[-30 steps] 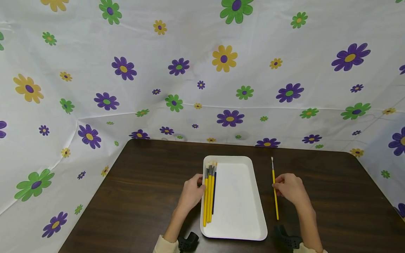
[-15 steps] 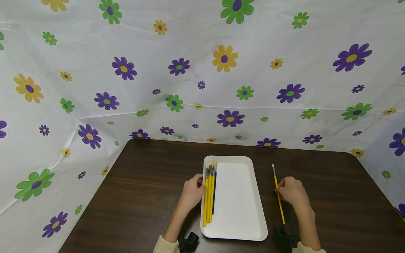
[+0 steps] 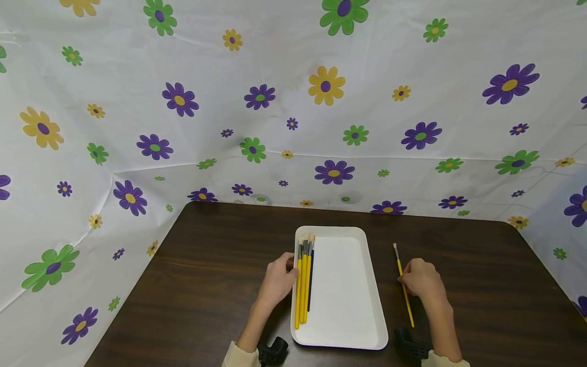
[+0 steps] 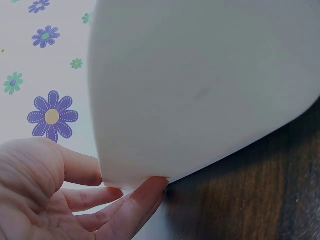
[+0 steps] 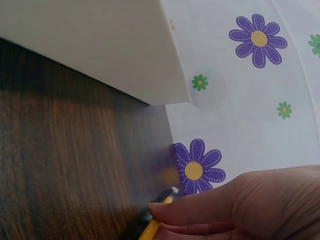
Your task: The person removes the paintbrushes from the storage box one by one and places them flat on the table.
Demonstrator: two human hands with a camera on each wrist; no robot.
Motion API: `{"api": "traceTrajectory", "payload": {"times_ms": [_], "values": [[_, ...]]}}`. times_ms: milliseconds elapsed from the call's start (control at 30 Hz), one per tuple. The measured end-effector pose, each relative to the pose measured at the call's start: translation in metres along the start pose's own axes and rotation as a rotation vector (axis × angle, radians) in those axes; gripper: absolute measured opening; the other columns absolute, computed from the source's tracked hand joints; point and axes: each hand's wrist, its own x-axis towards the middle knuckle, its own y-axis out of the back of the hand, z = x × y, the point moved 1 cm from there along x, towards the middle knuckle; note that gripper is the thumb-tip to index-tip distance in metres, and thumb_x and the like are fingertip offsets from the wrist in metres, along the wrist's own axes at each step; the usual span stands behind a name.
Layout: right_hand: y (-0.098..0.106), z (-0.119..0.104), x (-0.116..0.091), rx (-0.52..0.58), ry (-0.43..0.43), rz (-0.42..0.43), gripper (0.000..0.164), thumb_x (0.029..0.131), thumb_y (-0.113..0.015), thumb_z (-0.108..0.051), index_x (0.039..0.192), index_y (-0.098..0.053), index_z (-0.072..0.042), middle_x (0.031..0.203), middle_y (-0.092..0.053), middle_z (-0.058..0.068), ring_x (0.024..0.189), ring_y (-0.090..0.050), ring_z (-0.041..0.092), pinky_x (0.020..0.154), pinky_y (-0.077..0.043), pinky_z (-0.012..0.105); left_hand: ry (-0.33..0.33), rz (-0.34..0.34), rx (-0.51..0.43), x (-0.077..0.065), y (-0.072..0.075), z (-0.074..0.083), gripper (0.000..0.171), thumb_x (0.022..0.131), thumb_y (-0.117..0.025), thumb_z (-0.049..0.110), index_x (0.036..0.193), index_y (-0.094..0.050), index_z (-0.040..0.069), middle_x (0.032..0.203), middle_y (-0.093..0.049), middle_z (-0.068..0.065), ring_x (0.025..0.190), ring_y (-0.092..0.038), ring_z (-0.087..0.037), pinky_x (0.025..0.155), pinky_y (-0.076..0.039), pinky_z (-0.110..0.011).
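Note:
A white rectangular tray [image 3: 344, 290] stands on the dark wooden table. Along its left side lie several yellow paintbrushes [image 3: 303, 288] and one dark blue paintbrush [image 3: 311, 285], bristles toward the far end. My left hand [image 3: 276, 280] grips the tray's left wall, thumb at the rim; the left wrist view shows the fingers against the tray's outer side [image 4: 200, 90]. To the right of the tray my right hand [image 3: 423, 279] pinches a yellow paintbrush [image 3: 407, 300] midway along its handle. That brush points away from me, its bristle end leaning slightly left. In the right wrist view, thumb and fingers cover part of its handle [image 5: 150, 230].
The dark wooden table [image 3: 220, 265] runs back to a white cloth [image 3: 275, 61] printed with purple, green and yellow flowers. More of this cloth hangs at the left and right. Black wrist mounts [image 3: 273, 351] sit near both sleeves.
My right hand has shifted slightly toward me with the yellow paintbrush, whose handle end has swung right. The left hand and the tray have stayed in place.

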Motion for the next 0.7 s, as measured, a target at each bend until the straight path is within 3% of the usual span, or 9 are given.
{"api": "traceTrajectory", "payload": {"times_ms": [400,700], "values": [[-0.0009,0.0003,-0.0002,-0.016,-0.01,-0.003,0.016,0.095,-0.068,-0.003,0.082,-0.06,0.003,0.069,-0.058,0.009,0.062,-0.058,0.021,0.056,-0.046,0.034,0.001,0.005,0.008,0.0017,0.0004,-0.001,0.035,0.1,-0.061,0.004,0.134,-0.06,-0.006,0.113,-0.068,-0.024,0.08,-0.068,-0.025,0.059,-0.059,-0.032],[0.0036,-0.0063,-0.0061,-0.034,0.032,0.137,0.025,0.098,-0.066,-0.014,0.083,-0.064,0.006,0.069,-0.057,0.009,0.062,-0.054,0.024,0.053,-0.043,0.035,-0.001,0.002,-0.001,0.0008,0.0002,-0.0011,0.036,0.1,-0.061,0.003,0.134,-0.06,-0.006,0.113,-0.068,-0.024,0.08,-0.069,-0.025,0.057,-0.059,-0.033]]}}
